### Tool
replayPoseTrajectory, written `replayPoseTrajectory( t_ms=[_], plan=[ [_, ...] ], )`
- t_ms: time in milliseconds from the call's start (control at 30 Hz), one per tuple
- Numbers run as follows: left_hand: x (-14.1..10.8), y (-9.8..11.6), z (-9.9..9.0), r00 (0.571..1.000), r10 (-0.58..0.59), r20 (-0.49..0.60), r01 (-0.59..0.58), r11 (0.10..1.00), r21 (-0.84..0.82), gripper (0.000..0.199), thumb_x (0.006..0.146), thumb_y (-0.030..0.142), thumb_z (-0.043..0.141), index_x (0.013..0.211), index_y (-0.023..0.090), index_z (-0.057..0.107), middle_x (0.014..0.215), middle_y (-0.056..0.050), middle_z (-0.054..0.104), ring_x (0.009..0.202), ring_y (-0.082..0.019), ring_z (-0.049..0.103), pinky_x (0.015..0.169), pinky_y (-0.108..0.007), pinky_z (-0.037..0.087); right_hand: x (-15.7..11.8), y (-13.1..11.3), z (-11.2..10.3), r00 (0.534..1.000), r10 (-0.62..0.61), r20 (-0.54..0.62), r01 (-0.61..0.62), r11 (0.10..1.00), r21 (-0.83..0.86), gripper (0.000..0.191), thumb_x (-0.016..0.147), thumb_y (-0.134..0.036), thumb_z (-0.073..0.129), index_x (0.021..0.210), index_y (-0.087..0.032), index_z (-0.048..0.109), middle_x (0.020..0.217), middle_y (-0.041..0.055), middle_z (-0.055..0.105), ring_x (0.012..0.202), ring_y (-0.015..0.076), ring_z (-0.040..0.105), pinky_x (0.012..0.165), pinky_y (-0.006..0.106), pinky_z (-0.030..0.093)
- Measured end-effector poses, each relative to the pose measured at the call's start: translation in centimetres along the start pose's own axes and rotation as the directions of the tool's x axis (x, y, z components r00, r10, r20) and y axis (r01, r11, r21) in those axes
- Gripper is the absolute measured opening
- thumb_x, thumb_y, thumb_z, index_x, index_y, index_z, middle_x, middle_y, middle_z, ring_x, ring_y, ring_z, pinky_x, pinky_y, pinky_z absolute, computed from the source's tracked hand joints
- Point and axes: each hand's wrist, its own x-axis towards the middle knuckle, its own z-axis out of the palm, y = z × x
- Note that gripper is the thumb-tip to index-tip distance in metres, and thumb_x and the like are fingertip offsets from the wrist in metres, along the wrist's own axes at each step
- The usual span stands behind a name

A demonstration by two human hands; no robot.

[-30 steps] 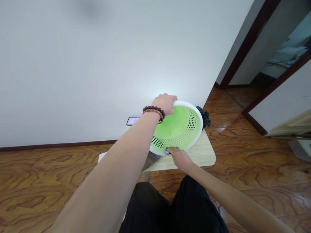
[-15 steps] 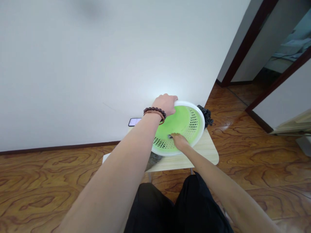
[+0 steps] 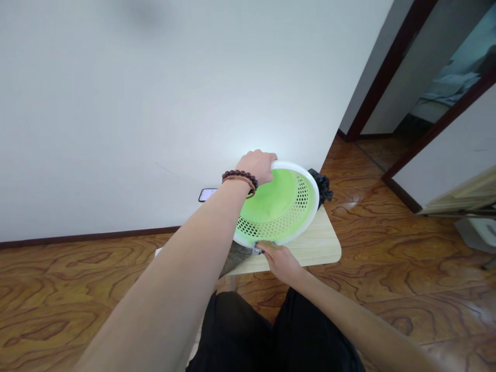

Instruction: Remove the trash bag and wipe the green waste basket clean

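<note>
A round plastic basket (image 3: 281, 194), light green inside with a white rim and rows of holes, is tilted over a small table. My left hand (image 3: 258, 164), with beads at the wrist, is closed on the basket's far left rim. At the near rim, my right hand (image 3: 279, 259) pinches a small crumpled grey-white piece (image 3: 257, 250) against the edge. It looks like cloth, but most of it is hidden by my fingers. The basket's left side is partly covered by my left forearm.
The pale wooden table (image 3: 320, 243) stands against a white wall (image 3: 116, 103). A phone (image 3: 206, 195) lies left of the basket. Black crumpled plastic (image 3: 322, 186) sits behind it on the right, and a dark bag-like thing (image 3: 235, 257) lies under its near left edge. A doorway opens at right.
My right hand has moved from the basket's inner wall toward me, down to its near rim, still holding the crumpled piece. My left hand stays on the far rim.
</note>
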Motion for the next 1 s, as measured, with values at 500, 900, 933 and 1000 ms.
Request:
replayPoseTrajectory(
  t_ms=[500,900,933,1000],
  plan=[
    [0.0,0.2,0.1,1.0,0.002,-0.004,-0.002,1.0,0.005,0.038,0.07,0.022,0.05,0.106,0.023,0.061,0.088,-0.009,0.064,0.078,-0.021,0.058,0.066,-0.031,0.044,8.5,5.9,1.4,0.94,0.341,-0.035,-0.338,0.908,-0.249,0.039,0.085,-0.006,0.035,0.117,-0.011,0.057,0.109,0.013,0.064,0.104,0.0214,0.058,0.091,0.033,0.043],
    [0.0,-0.2,-0.1,1.0,0.002,0.016,-0.001,1.0,-0.019,0.041,0.07,0.023,0.051,0.109,0.026,0.061,0.088,-0.007,0.065,0.08,-0.021,0.059,0.07,-0.031,0.044,-0.3,0.3,0.1,0.999,-0.032,0.03,0.032,0.999,-0.007,0.044,0.086,-0.005,0.034,0.125,-0.016,0.049,0.127,0.008,0.055,0.12,0.015,0.046,0.103,0.031,0.035],
    [0.0,-0.2,-0.1,1.0,0.004,0.017,-0.004,1.0,-0.016,0.04,0.07,0.024,0.051,0.109,0.026,0.061,0.088,-0.007,0.065,0.079,-0.02,0.058,0.07,-0.031,0.044,-0.8,0.4,-0.4,0.996,-0.061,0.058,0.062,0.998,-0.015,0.044,0.085,-0.004,0.034,0.126,-0.016,0.049,0.128,0.0084,0.054,0.122,0.0153,0.044,0.104,0.033,0.034],
    [-0.1,-0.1,-0.2,1.0,0.006,0.012,-0.006,1.0,-0.012,0.04,0.07,0.023,0.051,0.108,0.026,0.061,0.087,-0.006,0.065,0.078,-0.02,0.058,0.069,-0.03,0.043,-0.9,0.9,-1.2,0.993,-0.084,0.084,0.086,0.996,-0.018,0.045,0.086,-0.004,0.033,0.126,-0.016,0.048,0.128,0.0082,0.054,0.122,0.0152,0.045,0.105,0.033,0.034]
  ],
)
